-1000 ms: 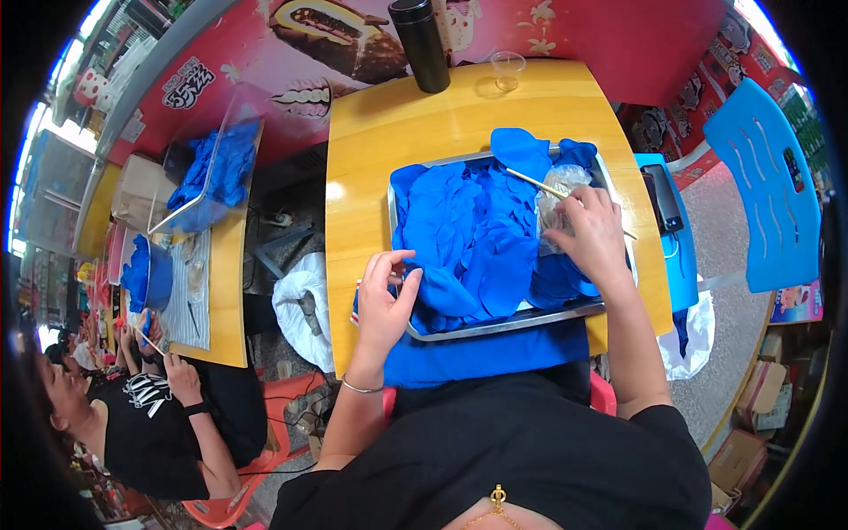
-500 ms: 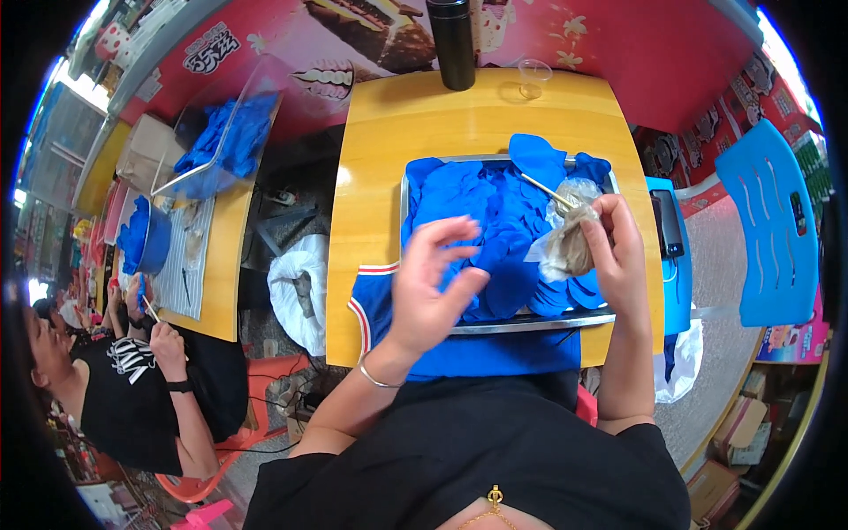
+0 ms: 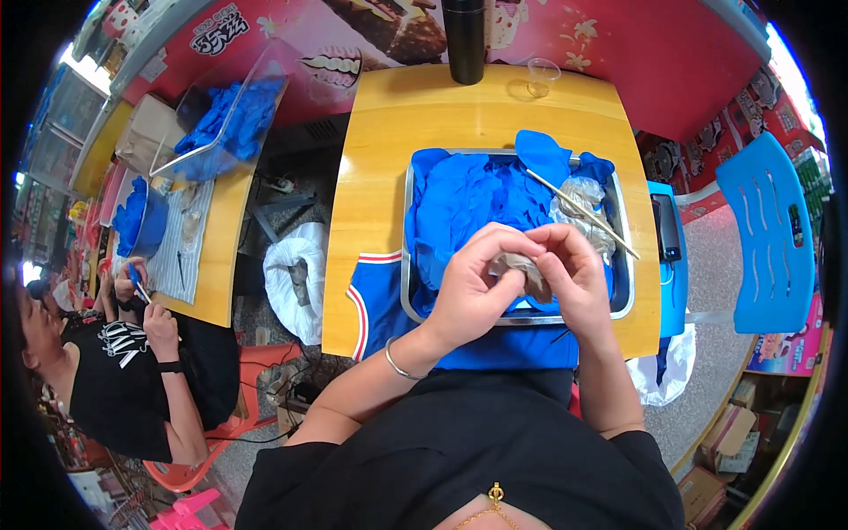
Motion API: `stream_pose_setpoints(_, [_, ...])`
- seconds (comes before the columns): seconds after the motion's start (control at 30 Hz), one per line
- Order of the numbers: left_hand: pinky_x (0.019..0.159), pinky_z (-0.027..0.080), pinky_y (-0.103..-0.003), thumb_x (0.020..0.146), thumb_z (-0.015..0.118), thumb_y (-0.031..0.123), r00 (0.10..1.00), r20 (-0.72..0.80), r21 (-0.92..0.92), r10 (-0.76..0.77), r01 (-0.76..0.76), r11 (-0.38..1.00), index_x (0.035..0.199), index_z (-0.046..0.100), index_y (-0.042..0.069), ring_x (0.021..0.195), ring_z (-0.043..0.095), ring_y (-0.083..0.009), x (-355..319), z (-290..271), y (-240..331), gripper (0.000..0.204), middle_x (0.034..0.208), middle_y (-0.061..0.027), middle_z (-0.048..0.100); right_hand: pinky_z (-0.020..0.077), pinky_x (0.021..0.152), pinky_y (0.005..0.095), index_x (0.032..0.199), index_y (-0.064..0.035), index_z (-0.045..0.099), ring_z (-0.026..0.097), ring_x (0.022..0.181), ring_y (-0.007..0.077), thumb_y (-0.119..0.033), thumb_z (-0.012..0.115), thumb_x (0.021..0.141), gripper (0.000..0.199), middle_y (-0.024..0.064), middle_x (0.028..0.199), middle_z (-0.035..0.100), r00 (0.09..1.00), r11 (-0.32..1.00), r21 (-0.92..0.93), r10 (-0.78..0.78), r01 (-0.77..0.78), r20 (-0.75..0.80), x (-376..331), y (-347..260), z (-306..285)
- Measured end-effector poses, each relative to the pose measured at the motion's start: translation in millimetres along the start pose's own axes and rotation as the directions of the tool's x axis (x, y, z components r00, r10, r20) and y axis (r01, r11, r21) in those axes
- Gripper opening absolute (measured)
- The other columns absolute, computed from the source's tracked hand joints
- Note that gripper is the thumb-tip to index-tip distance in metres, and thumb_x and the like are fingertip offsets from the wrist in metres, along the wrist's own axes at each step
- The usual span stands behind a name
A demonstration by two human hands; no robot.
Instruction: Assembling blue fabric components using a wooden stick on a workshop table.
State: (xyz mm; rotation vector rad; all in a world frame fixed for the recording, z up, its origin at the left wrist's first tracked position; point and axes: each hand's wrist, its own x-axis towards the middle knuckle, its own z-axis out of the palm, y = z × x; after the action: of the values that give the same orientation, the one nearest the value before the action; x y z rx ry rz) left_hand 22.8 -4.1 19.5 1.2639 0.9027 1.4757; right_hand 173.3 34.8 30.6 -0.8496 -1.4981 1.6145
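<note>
My left hand (image 3: 473,291) and my right hand (image 3: 580,284) meet over the near part of a metal tray (image 3: 407,291). Between their fingers is a crumpled grey-brown piece of thin, film-like material (image 3: 528,276), and both hands are closed on it. Thin blue rounded pieces (image 3: 477,194), which look like fabric, fill the tray in a loose heap. A thin wooden stick (image 3: 572,205) lies slantwise over the tray's right side. Beneath it rests a crumpled, see-through plastic bag (image 3: 583,190).
A blue garment with red and white trim (image 3: 364,305) lies under the tray's near left corner. Far back stand a black bottle (image 3: 465,44) and a clear plastic cup (image 3: 540,84). A co-worker (image 3: 115,375) sits at the left table beside a blue-filled tub (image 3: 141,225).
The stick has left my right hand and lies across the tray. My left hand, open before, has moved right and grips the crumpled piece together with my right, closer to me.
</note>
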Motion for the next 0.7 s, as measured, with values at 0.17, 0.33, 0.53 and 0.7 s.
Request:
stream_pose_setpoints(0.17, [0.073, 0.046, -0.022, 0.081, 0.050, -0.004, 0.994, -0.102, -0.221, -0.038, 0.014, 0.975, 0.105, 0.045, 0.001, 0.086, 0.054, -0.0088, -1.9, 1.4, 4.2, 0.025, 0.096, -0.0078, 0.056, 0.0437, 0.079, 0.0235, 0.106, 0.0000, 0.047, 0.052, 0.087, 0.0114, -0.006, 0.058, 0.080, 0.029, 0.0071, 0.098, 0.051, 0.969, 0.978, -0.016, -0.209, 0.209, -0.128, -4.4, 11.6, 21.6])
stream_pose_setpoints(0.33, [0.073, 0.046, -0.022, 0.084, 0.053, -0.002, 0.987, -0.128, -0.239, -0.098, 0.065, 0.969, 0.104, 0.045, 0.002, 0.086, 0.055, -0.0089, -5.2, -5.4, 1.6, 0.022, 0.096, -0.0069, 0.056, 0.0408, 0.068, 0.0204, 0.092, -0.0022, 0.051, 0.048, 0.076, 0.0066, -0.008, 0.054, 0.087, 0.008, 0.0017, 0.084, 0.053, 0.952, 0.986, -0.109, -0.153, 0.127, -0.267, -2.3, 14.0, 19.9])
stream_pose_setpoints(0.53, [0.075, 0.046, -0.023, 0.090, 0.047, 0.008, 0.957, -0.134, -0.448, -0.256, 0.172, 0.877, 0.108, 0.045, 0.003, 0.088, 0.055, -0.0094, -6.6, -5.3, 1.2, 0.018, 0.098, -0.0060, 0.056, 0.0382, 0.060, 0.0203, 0.087, -0.0026, 0.050, 0.046, 0.068, 0.0060, -0.011, 0.052, 0.089, 0.009, 0.0003, 0.076, 0.052, 0.930, 0.955, -0.235, -0.242, 0.179, -0.276, 13.3, 3.6, 10.7])
stream_pose_setpoints(0.7, [0.087, 0.045, -0.032, 0.095, 0.033, 0.043, 0.905, 0.084, -0.692, -0.417, 0.354, 0.629, 0.117, 0.043, 0.005, 0.102, 0.054, -0.0175, -11.1, -2.6, -3.2, 0.045, 0.109, -0.0095, 0.055, 0.0428, 0.059, 0.0260, 0.084, 0.0000, 0.051, 0.052, 0.064, 0.0111, -0.005, 0.053, 0.083, 0.006, 0.0054, 0.071, 0.054, 0.951, 0.935, -0.269, -0.160, 0.232, 0.265, 5.5, -59.5, -8.2])
